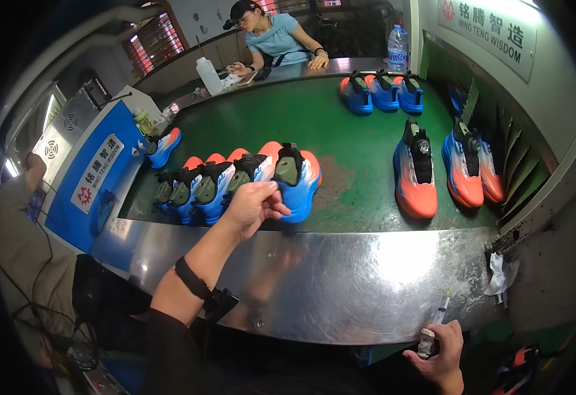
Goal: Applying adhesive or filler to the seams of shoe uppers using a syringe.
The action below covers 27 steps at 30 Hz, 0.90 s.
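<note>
My left hand (256,205) is closed, fingers curled, at the heel of the nearest shoe (296,191) in a row on the green belt. Whether its fingertips grip that shoe or only rest against it is hidden. Beside it stand several matching blue, white and orange sports shoes (214,185), toes pointing away, dark green insides showing. Low on the right, my right hand (444,359) is closed around a clear syringe (442,309) with a yellowish tip pointing up. A whitish lump (426,343) shows at the syringe's lower end, between my fingers.
Shoes (414,172) stand on the belt's right side, toes toward me; three more (384,92) sit farther back. A steel ledge (340,283) borders the belt. Across it, a person (278,39) sits near a white bottle (209,76). Another person's sleeve (24,217) is at left.
</note>
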Tool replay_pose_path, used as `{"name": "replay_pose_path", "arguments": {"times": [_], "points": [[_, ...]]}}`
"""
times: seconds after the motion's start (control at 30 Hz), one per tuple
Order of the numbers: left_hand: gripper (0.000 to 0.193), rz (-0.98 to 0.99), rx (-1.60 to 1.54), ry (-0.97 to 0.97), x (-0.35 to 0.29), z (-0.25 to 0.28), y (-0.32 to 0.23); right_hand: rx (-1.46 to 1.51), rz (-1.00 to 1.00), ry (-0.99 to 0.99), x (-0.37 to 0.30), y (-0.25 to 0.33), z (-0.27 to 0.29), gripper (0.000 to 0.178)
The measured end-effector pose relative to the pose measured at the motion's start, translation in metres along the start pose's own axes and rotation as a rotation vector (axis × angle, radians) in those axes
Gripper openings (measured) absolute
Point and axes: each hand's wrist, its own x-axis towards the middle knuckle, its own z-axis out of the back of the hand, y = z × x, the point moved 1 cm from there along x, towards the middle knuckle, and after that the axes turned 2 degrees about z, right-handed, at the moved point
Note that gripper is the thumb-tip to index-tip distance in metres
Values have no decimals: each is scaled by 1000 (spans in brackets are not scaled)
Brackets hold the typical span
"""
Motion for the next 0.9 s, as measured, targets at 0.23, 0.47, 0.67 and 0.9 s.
{"name": "replay_pose_path", "arguments": {"times": [0.23,0.47,0.67,0.9], "points": [[32,42,167,485,-86,-73,-14,223,-280,-27,-17,-11,-3,63],[30,106,219,586,-106,-57,38,426,-443,-141,-37,-34,-1,63],[30,-60,339,-15,0,7,50,497,-506,-202,-33,-15,0,75],[47,27,545,160,70,-5,101,307,-394,-39,-48,0,5,69]]}}
